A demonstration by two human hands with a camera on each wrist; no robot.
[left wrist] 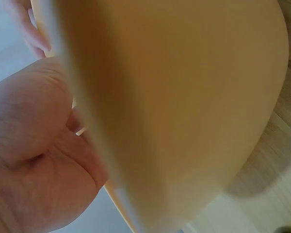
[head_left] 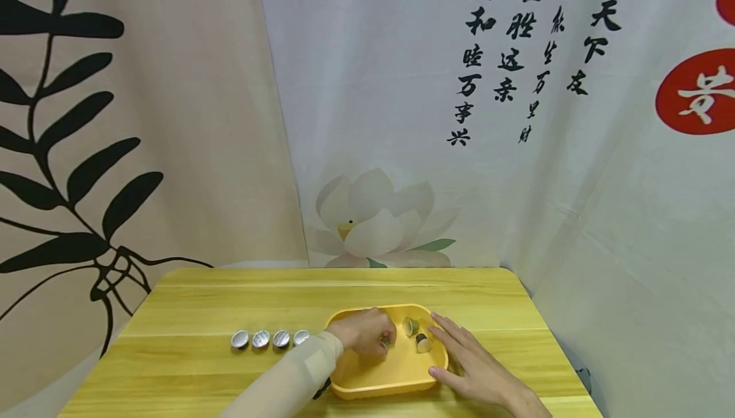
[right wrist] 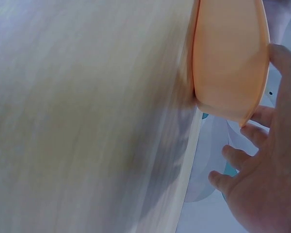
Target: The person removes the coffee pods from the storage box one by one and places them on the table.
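Two hands work at a yellow tray near the front edge of the wooden worktop. The right hand lies flat with its fingers straight and relaxed, resting against the tray's right rim and holding nothing. Kept there, it would stop the tray sliding. The left hand reaches into the tray with its fingers curled around a small foil-topped capsule, of which only a sliver shows.

A light pinch on the sides seems wise, since the foil face looks easy to dent, and a straight lift should clear the tray's wall without knocking the neighbours.

Two more capsules lie on their sides just beyond in the tray, close to the right hand's fingertips, so the left hand has little room on that side.

Left of the tray, four capsules stand in a row, foil up, nearly touching. Any addition would sit best at the tray end, set down upright.

Behind the worktop hang printed cloths.
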